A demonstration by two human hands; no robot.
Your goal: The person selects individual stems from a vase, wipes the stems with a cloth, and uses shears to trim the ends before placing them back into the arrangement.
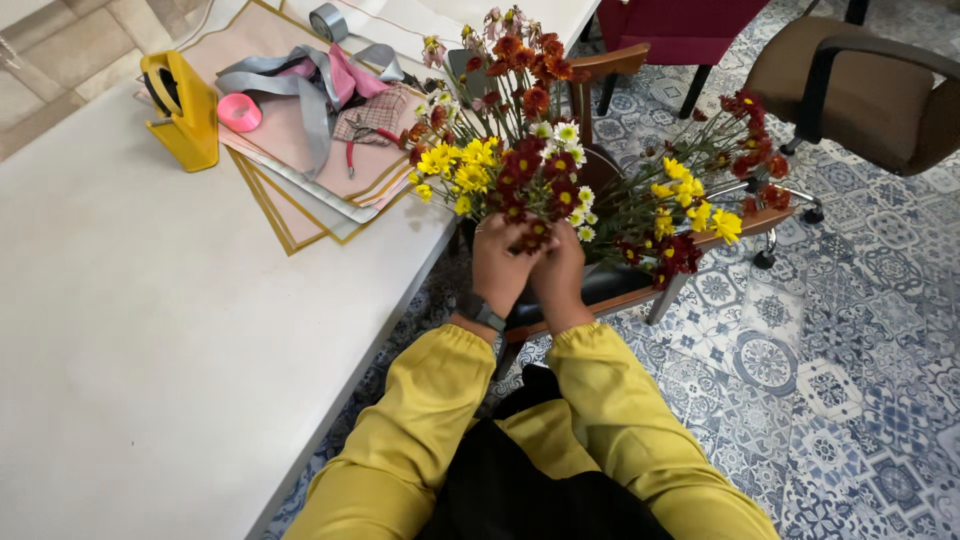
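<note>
A loose bunch of small yellow, white and dark red daisy-like flowers (pixel 520 170) is shown held above a dark wooden chair seat (pixel 610 285), just beside the edge of the white tabletop (pixel 150 330). The left hand (pixel 497 262), a dark watch on its wrist and a yellow sleeve behind it, is seen closed around the stems from the left; the right hand (pixel 560 272) is closed against them from the right, so that the two hands touch each other. The grip of each hand is thus shut on the bunch, with a dark red bloom (pixel 533 236) showing just above the fingers. A second spray of red and yellow flowers (pixel 700 200) is spread to the right over the chair. On the tabletop, well apart from the hands, a yellow tape dispenser (pixel 183 108), a pink roll of ribbon (pixel 239 112), grey ribbon strips (pixel 300 85) and stacked pale wrapping sheets with gold borders (pixel 300 190) are laid out. A blue-and-white patterned tile floor (pixel 850 380) is visible below.
</note>
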